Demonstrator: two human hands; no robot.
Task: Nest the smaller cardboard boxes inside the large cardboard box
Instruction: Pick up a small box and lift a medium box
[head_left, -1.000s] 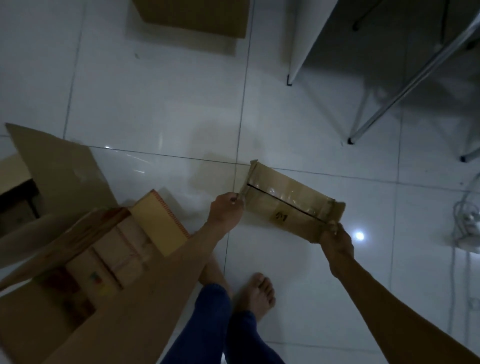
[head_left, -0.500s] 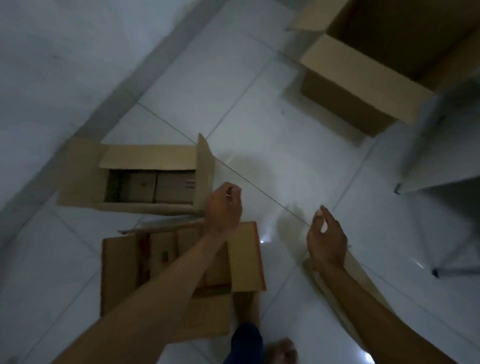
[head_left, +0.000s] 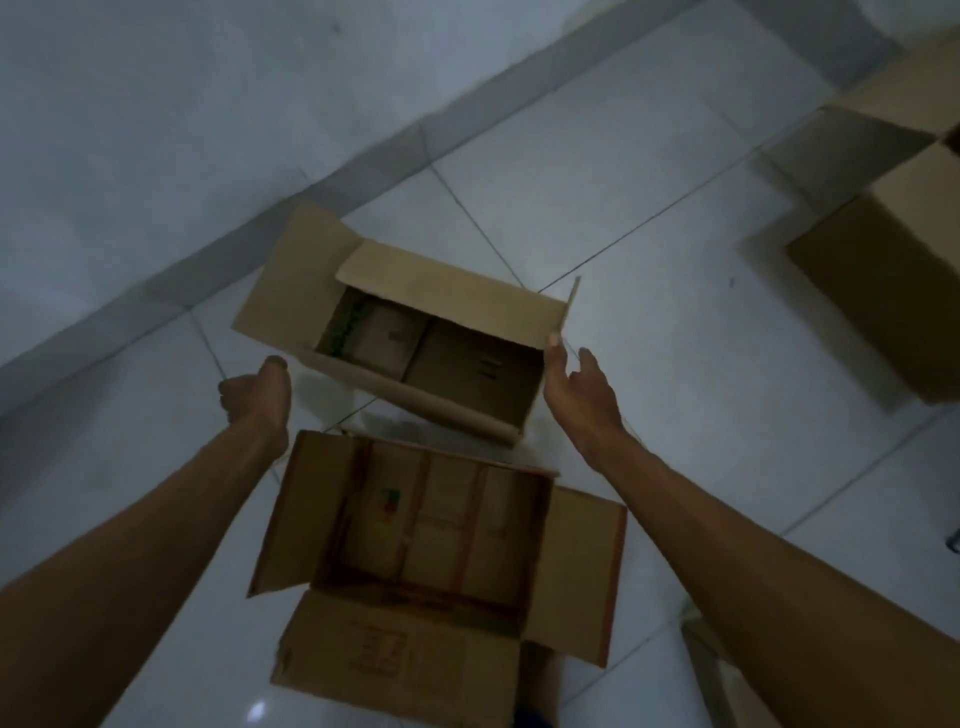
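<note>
An open cardboard box lies on the floor near the wall, with two smaller boxes side by side inside it. My left hand hovers just off its near-left corner, fingers curled and holding nothing. My right hand is at the box's right end with fingers spread, the thumb tip touching the upright right flap. Closer to me stands a second open box, its flaps folded out and its bottom bare. A large open box sits at the far right.
The white tiled floor meets a wall with a grey skirting at the upper left. A flattened piece of cardboard lies at the lower right by my right forearm. My foot shows under the near box.
The small flattened box I held with both hands a second ago has been let go and lies at my right. The view swung left and both hands reached out to the far open box.
</note>
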